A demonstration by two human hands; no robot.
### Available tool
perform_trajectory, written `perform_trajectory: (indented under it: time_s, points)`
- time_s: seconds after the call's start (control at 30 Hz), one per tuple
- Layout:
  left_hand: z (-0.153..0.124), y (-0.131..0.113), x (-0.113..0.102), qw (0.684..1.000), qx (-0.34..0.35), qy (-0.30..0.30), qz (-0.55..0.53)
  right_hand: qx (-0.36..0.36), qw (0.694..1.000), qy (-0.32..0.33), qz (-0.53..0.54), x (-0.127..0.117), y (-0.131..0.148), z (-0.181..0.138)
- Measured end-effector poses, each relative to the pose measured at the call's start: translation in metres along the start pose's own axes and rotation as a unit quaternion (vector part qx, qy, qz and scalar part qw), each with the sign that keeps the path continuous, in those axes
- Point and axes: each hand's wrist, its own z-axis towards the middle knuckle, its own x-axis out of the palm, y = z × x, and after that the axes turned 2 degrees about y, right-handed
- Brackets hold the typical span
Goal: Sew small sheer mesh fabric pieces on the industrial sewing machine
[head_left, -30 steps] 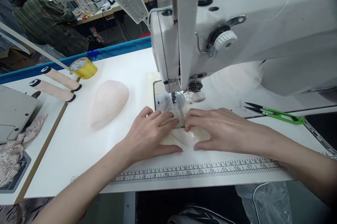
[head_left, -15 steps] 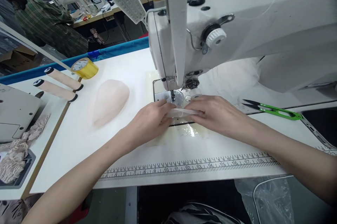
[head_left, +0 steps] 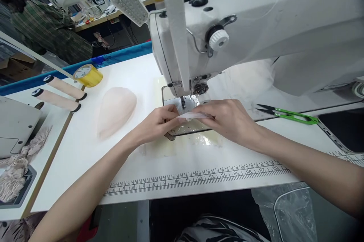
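Note:
A small strip of thin, sheer whitish fabric [head_left: 193, 115] is stretched between my hands, just in front of the presser foot [head_left: 183, 102] of the white sewing machine [head_left: 173, 48]. My left hand [head_left: 159, 122] pinches its left end between thumb and fingers. On the other side, my right hand [head_left: 227, 120] grips the right end, its fingertips partly hidden behind the fabric. Both hands are over the metal needle plate area. To the left, a pale pink, rounded cup-shaped fabric piece [head_left: 117, 111] lies on the white table [head_left: 136, 173].
Green-handled thread snips [head_left: 292, 115] and a phone [head_left: 344, 128] lie at right. Two thread cones [head_left: 57, 99] and a yellow tape roll [head_left: 88, 76] are at left, near lace fabric [head_left: 14, 177]. A printed ruler [head_left: 199, 177] runs along the front edge. Another person [head_left: 42, 29] is behind.
My left hand has shifted slightly left and its thumb now stretches along the fabric's end. Both hands still hold the strip. The whole view has moved a little.

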Motion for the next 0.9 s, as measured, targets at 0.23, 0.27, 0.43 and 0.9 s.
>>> perform_trajectory:
  time_s: [0.23, 0.27, 0.43, 0.9]
  points:
    - [-0.019, 0.012, 0.030, 0.880, 0.213, -0.140, 0.400, -0.130, 0.989, 0.013, -0.072, 0.004, 0.003, -0.008]
    - [-0.022, 0.011, 0.034, 0.857, 0.220, -0.153, 0.440, -0.141, 0.987, 0.007, -0.081, 0.004, 0.004, -0.009]
    - [-0.031, 0.004, 0.040, 0.832, 0.193, -0.134, 0.502, -0.165, 0.980, -0.010, -0.111, 0.004, 0.008, -0.011]
    - [-0.030, 0.007, 0.039, 0.857, 0.190, -0.132, 0.460, -0.156, 0.982, 0.000, -0.103, 0.004, 0.009, -0.011]
